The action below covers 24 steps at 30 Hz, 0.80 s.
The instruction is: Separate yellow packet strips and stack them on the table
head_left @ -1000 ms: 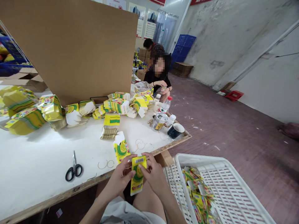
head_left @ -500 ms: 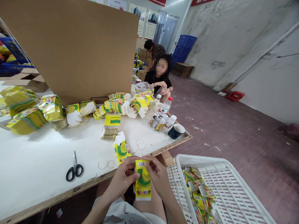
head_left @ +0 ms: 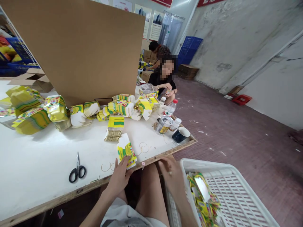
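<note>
My left hand point(head_left: 120, 175) reaches over the front edge of the table, its fingertips resting on a small pile of flat yellow and green cartons point(head_left: 126, 151). Its fingers are stretched out, with the thumb apart from them. Between the table and the white basket point(head_left: 227, 167), my right hand point(head_left: 171, 175) hangs with loosely bent fingers and nothing in it; it is slightly blurred. Several yellow cartons point(head_left: 204, 206) lie in the basket, one with a pale side point(head_left: 202, 188) turned up on top.
Black-handled scissors point(head_left: 77, 170) lie on the white table point(head_left: 47, 160). Bundles of flat cartons point(head_left: 115, 127) line its back, before a big cardboard sheet point(head_left: 94, 53). A dark mug point(head_left: 181, 135), a jar point(head_left: 165, 124) and bottles stand at the right corner. Two people are beyond.
The yellow carton that both hands held is out of them, and a pale-sided carton now tops the basket's heap. My left hand moved to the cartons on the table; the right moved toward the basket.
</note>
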Tool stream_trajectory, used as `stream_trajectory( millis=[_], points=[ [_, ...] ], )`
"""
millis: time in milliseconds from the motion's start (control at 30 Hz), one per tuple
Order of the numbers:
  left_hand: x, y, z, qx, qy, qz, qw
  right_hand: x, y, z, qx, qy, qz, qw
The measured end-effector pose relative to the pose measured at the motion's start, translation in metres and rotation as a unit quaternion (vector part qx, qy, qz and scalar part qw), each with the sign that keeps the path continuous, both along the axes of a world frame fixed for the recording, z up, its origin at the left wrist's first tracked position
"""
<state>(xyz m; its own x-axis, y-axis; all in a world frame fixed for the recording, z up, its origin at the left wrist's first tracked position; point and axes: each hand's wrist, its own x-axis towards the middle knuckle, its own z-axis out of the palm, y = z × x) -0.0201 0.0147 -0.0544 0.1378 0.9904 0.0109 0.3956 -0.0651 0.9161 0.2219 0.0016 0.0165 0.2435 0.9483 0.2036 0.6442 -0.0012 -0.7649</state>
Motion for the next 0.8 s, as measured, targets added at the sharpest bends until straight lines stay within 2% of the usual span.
stream_trajectory(
  millis=[100,200,300,400,500,567,633,733,800],
  points=[
    [0.004,-0.001,-0.002,-0.007,-0.046,-0.013,0.999,-0.054,0.021,-0.031,-0.044,0.057,0.041,0.997],
    [0.003,0.000,0.001,-0.005,-0.067,-0.009,0.998,-0.087,0.038,-0.051,-0.057,0.096,0.056,0.992],
    [-0.002,0.000,0.005,-0.008,-0.082,0.001,0.997,-0.093,0.047,-0.059,-0.070,0.159,0.050,0.983],
    [-0.003,-0.002,0.010,-0.019,-0.103,0.003,0.994,-0.084,0.047,-0.061,-0.095,0.245,0.042,0.964],
    [0.001,-0.005,0.018,-0.017,-0.172,0.068,0.983,-0.073,0.041,-0.056,-0.113,0.329,0.039,0.937],
    [0.004,-0.004,0.023,-0.025,-0.257,0.124,0.958,-0.068,0.033,-0.050,-0.122,0.375,0.042,0.918],
    [0.007,-0.001,0.028,-0.085,-0.361,0.127,0.920,-0.064,0.024,-0.041,-0.136,0.410,0.050,0.900],
    [0.011,0.001,0.035,-0.215,-0.494,0.049,0.841,-0.063,0.012,-0.032,-0.160,0.444,0.064,0.879],
    [0.014,0.000,0.039,-0.258,-0.548,-0.015,0.796,-0.064,0.005,-0.029,-0.167,0.458,0.071,0.870]
  ],
)
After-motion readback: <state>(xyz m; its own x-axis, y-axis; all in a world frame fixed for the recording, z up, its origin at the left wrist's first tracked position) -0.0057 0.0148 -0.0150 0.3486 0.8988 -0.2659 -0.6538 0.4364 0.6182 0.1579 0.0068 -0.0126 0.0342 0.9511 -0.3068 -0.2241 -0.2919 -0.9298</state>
